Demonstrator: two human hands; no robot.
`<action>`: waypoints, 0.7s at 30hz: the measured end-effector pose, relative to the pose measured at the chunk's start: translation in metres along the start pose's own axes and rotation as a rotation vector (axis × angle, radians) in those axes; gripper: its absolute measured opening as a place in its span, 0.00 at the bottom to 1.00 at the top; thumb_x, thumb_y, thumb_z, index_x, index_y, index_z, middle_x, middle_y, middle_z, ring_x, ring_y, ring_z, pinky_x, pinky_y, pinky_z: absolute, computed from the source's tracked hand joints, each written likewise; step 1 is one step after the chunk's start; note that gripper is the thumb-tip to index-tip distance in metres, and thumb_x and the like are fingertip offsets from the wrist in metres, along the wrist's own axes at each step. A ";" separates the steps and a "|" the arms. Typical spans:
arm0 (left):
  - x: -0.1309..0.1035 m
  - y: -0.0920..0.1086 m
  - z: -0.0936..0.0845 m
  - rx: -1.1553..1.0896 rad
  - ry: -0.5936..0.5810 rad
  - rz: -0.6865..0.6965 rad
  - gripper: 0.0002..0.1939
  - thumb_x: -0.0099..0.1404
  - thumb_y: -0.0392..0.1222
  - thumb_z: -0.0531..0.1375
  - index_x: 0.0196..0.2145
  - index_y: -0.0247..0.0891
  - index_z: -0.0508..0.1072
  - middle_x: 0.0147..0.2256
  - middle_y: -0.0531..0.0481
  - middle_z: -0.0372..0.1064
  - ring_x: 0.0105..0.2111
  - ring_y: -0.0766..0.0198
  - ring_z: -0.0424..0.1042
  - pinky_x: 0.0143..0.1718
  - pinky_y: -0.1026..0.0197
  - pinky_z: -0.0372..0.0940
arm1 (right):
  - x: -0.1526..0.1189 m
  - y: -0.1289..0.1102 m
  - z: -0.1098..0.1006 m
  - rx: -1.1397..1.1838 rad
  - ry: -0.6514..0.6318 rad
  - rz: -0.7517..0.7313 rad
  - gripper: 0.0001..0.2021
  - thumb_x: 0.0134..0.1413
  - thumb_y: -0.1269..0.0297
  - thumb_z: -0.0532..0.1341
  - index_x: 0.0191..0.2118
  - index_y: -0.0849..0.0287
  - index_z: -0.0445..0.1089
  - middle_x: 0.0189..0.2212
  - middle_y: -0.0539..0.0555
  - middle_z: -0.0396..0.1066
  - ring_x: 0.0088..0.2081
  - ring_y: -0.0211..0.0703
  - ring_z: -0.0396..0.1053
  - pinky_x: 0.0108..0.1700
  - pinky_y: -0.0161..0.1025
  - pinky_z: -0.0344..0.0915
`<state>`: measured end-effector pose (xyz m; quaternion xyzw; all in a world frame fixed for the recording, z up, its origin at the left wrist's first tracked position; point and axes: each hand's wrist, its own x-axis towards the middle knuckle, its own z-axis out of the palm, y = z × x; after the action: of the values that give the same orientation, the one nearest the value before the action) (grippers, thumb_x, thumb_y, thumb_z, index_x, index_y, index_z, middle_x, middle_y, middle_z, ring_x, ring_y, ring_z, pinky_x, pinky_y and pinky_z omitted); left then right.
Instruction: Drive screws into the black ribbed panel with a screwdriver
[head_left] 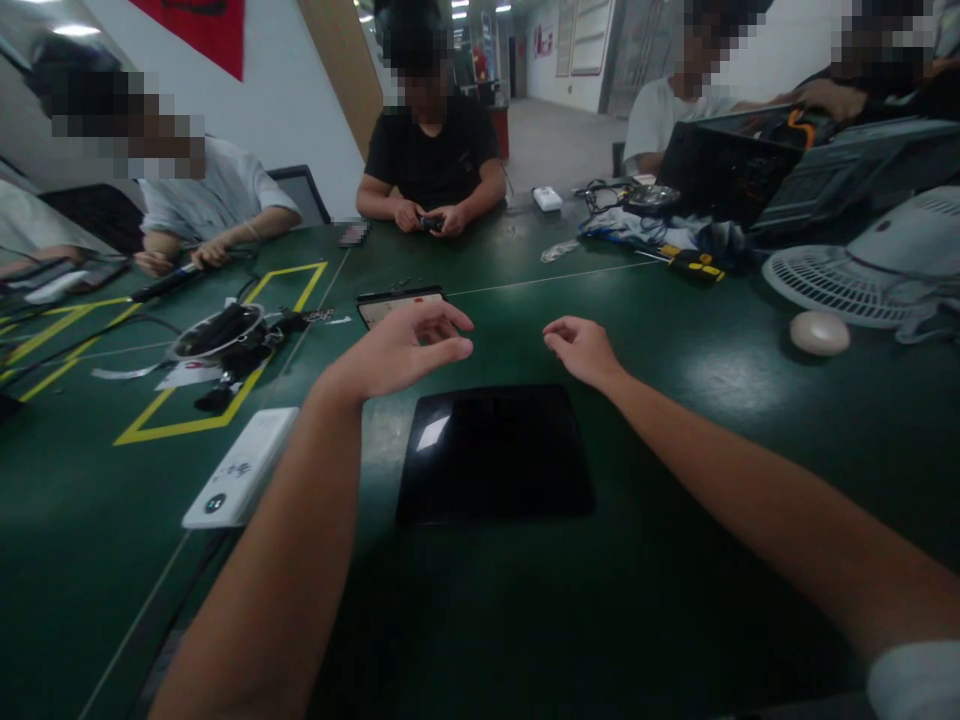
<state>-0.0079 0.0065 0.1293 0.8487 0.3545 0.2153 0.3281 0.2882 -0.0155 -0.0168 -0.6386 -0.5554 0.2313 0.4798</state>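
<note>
Right on the green worktop (720, 450) there's a black tablet (495, 455) lying flat, left hand (416, 345) and right hand (585, 350) hovering just past its far edge, both grips loose and empty, white power bank (244, 470) off to the left

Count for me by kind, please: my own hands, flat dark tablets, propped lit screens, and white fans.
Own hands: 2 (left hand, right hand)
Flat dark tablet: 1
Propped lit screen: 1
White fan: 1
Total: 5
</note>
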 end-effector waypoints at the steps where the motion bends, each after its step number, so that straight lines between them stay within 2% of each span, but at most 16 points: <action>1: -0.005 0.013 -0.003 0.039 -0.066 0.015 0.21 0.63 0.57 0.69 0.47 0.41 0.81 0.36 0.48 0.79 0.37 0.57 0.78 0.40 0.56 0.73 | 0.000 0.000 0.000 0.001 0.004 0.002 0.06 0.60 0.63 0.66 0.40 0.56 0.81 0.30 0.52 0.79 0.30 0.45 0.74 0.40 0.47 0.72; 3: -0.014 0.035 -0.001 0.119 -0.154 0.047 0.24 0.66 0.60 0.68 0.52 0.43 0.81 0.41 0.47 0.81 0.42 0.55 0.80 0.43 0.54 0.74 | 0.000 -0.001 0.000 0.002 0.012 0.000 0.05 0.59 0.64 0.67 0.39 0.56 0.80 0.28 0.51 0.79 0.30 0.45 0.74 0.41 0.47 0.72; 5: -0.019 0.049 0.010 0.208 -0.242 0.070 0.27 0.67 0.61 0.67 0.57 0.44 0.79 0.49 0.45 0.82 0.49 0.51 0.80 0.49 0.52 0.74 | 0.000 -0.003 0.000 0.003 0.015 -0.010 0.03 0.58 0.64 0.67 0.37 0.55 0.79 0.28 0.51 0.79 0.30 0.45 0.74 0.42 0.47 0.72; 8: -0.023 0.059 0.039 0.359 -0.340 0.100 0.31 0.68 0.63 0.66 0.62 0.45 0.77 0.59 0.41 0.79 0.57 0.47 0.78 0.57 0.47 0.71 | -0.001 -0.005 0.000 0.000 0.013 -0.032 0.02 0.56 0.66 0.68 0.35 0.54 0.80 0.30 0.51 0.80 0.33 0.45 0.75 0.44 0.47 0.73; 10: -0.026 0.061 0.058 0.478 -0.391 0.097 0.32 0.67 0.64 0.67 0.62 0.46 0.77 0.59 0.41 0.79 0.58 0.44 0.78 0.57 0.46 0.71 | -0.001 -0.006 0.001 -0.005 0.014 -0.045 0.02 0.56 0.67 0.69 0.35 0.54 0.80 0.32 0.51 0.81 0.34 0.46 0.77 0.45 0.47 0.73; 14: -0.032 0.059 0.084 0.662 -0.268 0.016 0.23 0.71 0.61 0.64 0.56 0.46 0.79 0.51 0.42 0.82 0.48 0.44 0.81 0.47 0.46 0.72 | 0.000 -0.005 0.002 -0.013 0.004 -0.061 0.02 0.56 0.66 0.69 0.35 0.53 0.81 0.34 0.52 0.82 0.36 0.46 0.78 0.46 0.46 0.73; 16: -0.034 0.056 0.089 0.700 -0.239 -0.006 0.16 0.71 0.55 0.64 0.51 0.46 0.79 0.45 0.43 0.83 0.43 0.45 0.81 0.43 0.47 0.71 | 0.000 -0.006 0.003 -0.016 -0.001 -0.067 0.02 0.56 0.66 0.69 0.35 0.54 0.81 0.34 0.52 0.83 0.36 0.45 0.77 0.45 0.46 0.74; 19: -0.033 0.049 0.093 0.703 -0.173 -0.053 0.05 0.70 0.44 0.65 0.43 0.47 0.80 0.38 0.43 0.80 0.39 0.45 0.80 0.43 0.47 0.69 | -0.001 -0.006 0.003 -0.016 -0.004 -0.075 0.02 0.57 0.66 0.68 0.35 0.54 0.81 0.34 0.52 0.82 0.36 0.45 0.77 0.45 0.46 0.73; 21: -0.032 0.042 0.095 0.666 -0.105 -0.067 0.03 0.68 0.40 0.64 0.37 0.47 0.79 0.33 0.44 0.78 0.37 0.45 0.80 0.44 0.47 0.69 | -0.002 -0.006 0.002 -0.013 -0.008 -0.082 0.02 0.57 0.66 0.68 0.35 0.54 0.81 0.34 0.52 0.82 0.36 0.44 0.77 0.45 0.46 0.73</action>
<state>0.0471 -0.0781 0.0896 0.9071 0.4156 0.0327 0.0577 0.2827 -0.0170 -0.0131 -0.6173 -0.5847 0.2104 0.4824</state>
